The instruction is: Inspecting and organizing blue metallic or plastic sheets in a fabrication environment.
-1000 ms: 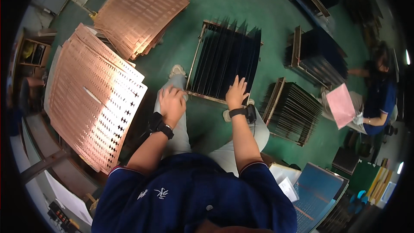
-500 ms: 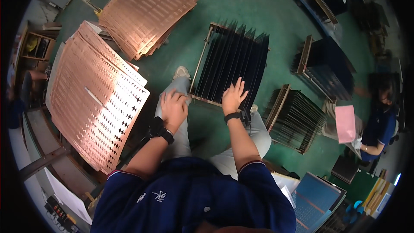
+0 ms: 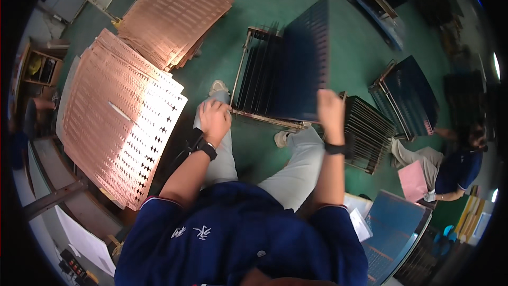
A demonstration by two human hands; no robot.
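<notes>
Since the earlier frame, the dark panel (image 3: 299,66) swings out at the right edge of the rack (image 3: 270,119), its near corner in the curled fingers of the right hand (image 3: 330,114). The left hand (image 3: 214,122) lies empty, fingers loosely spread, on the left leg (image 3: 223,168). A 1-corner grip may twist the panel into the racked panels (image 3: 255,77). Count: 1 raised panel, 2 copper-coloured stacks (image 3: 119,122)

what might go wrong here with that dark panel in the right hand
The right hand grips the dark blue panel near one lower corner, while the left hand rests on the leg, so the panel could twist or slip.
It stands right beside the closely spaced dark panels in the rack, so it might scrape or catch on them.
</notes>
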